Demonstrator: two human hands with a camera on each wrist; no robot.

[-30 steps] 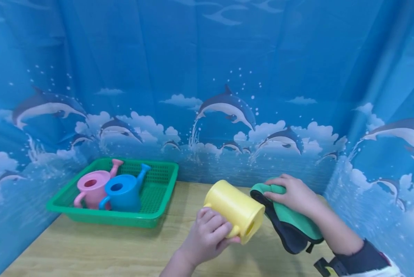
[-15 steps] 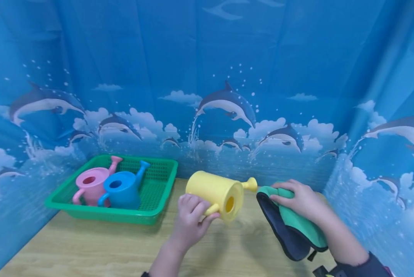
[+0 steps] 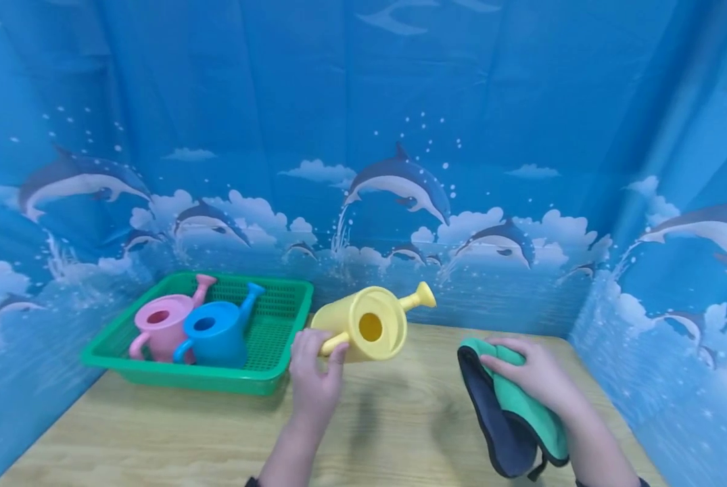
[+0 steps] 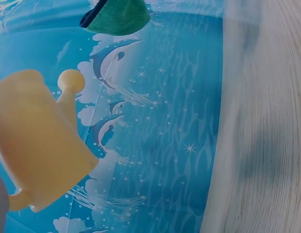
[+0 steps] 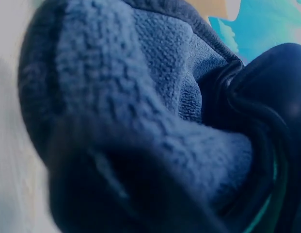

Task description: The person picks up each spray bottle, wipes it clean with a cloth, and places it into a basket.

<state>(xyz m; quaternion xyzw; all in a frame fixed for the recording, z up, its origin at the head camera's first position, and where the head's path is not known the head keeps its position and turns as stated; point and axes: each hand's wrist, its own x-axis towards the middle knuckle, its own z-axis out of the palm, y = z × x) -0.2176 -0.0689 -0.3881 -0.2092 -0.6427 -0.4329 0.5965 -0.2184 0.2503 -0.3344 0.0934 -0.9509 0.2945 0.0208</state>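
Observation:
My left hand [image 3: 316,372] grips the handle of a yellow toy watering can [image 3: 341,318]. It is tilted over the table, with its top opening facing me and its spout pointing right. The left wrist view shows the can's smooth side [image 4: 39,141]. To the right, my right hand [image 3: 536,375] pinches a folded green cloth [image 3: 536,419] with black edging and a dark grey reverse. The cloth hangs apart from the can. Its fuzzy grey side [image 5: 106,73] fills most of the right wrist view, hiding the right fingers there.
A green plastic basket [image 3: 201,382] stands at the left on the wooden table [image 3: 174,433]. Inside it are a pink watering can [image 3: 165,325] and a blue watering can [image 3: 217,338], side by side. A blue dolphin-print curtain [image 3: 339,101] encloses the back and sides.
My left hand has carried the yellow can leftward, away from the cloth, and turned its opening toward me. My right hand has shifted slightly right and down, still holding the cloth.

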